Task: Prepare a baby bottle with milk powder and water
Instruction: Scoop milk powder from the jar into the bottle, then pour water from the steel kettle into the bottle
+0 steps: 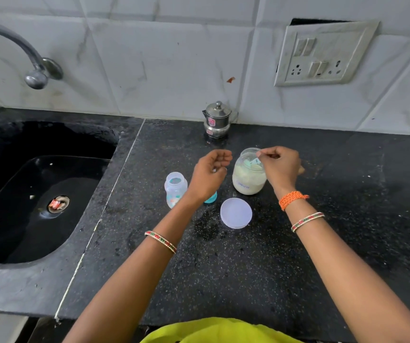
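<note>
Fingers [269, 154] of my right hand [281, 167] pinched the scoop [255, 161] handle above the open powder jar [249, 175]; my left hand [210, 173] hung loosely curled, empty. Light and stiff, the scoop seemed best held high. Left of it stood the uncapped bottle [175, 188].

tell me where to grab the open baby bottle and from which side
Grip the baby bottle around its body below the rim, coming from its left, sink-facing side. It stands upright with the mouth open, and the left hand hovers over its right side.
</note>
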### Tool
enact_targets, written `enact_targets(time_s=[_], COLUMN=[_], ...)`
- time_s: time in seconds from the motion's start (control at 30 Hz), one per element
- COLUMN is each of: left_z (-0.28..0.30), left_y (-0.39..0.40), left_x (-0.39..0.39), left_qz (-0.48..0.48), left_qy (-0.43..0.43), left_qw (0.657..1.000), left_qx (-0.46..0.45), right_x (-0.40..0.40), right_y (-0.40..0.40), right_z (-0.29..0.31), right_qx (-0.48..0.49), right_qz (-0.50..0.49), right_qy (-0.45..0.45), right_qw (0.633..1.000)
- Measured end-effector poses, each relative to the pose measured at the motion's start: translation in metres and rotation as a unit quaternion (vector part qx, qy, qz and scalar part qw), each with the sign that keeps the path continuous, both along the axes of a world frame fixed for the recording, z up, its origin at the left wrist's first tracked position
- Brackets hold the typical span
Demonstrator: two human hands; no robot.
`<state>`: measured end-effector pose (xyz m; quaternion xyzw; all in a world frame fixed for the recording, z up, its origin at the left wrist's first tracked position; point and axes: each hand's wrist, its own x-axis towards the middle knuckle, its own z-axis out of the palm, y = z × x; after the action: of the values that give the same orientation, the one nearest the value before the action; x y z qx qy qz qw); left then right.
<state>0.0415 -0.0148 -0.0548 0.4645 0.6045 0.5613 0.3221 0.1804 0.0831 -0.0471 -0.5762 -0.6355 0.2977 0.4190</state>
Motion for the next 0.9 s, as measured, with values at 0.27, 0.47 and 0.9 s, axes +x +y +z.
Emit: enact_targets(time_s=[0.27, 0.47, 0.9], left_z=[-0.004, 0.034, 0.052], left_y=[0.005, 0.015, 0.1], left_x=[-0.004, -0.032, -0.14], left_qz=[-0.011, -0.076, -0.02], left_qy=[-0.015, -0.068, 0.015], left_qw=[0.999, 0.995, 0.998], left_qx=[-0.036, 0.001, -0.052], right_x=[-0.004, -0.006, -0.111], right_y=[0.011, 0.031, 0.187], right_z=[-0.005, 0.013, -0.026], right_qx=[0.002, 0.026, -0.173], right_qz=[0.026, 0.059, 0.261], right_qy=[-0.178, 0.004, -0.03], right_qw=[0.984, 0.998, 0.949])
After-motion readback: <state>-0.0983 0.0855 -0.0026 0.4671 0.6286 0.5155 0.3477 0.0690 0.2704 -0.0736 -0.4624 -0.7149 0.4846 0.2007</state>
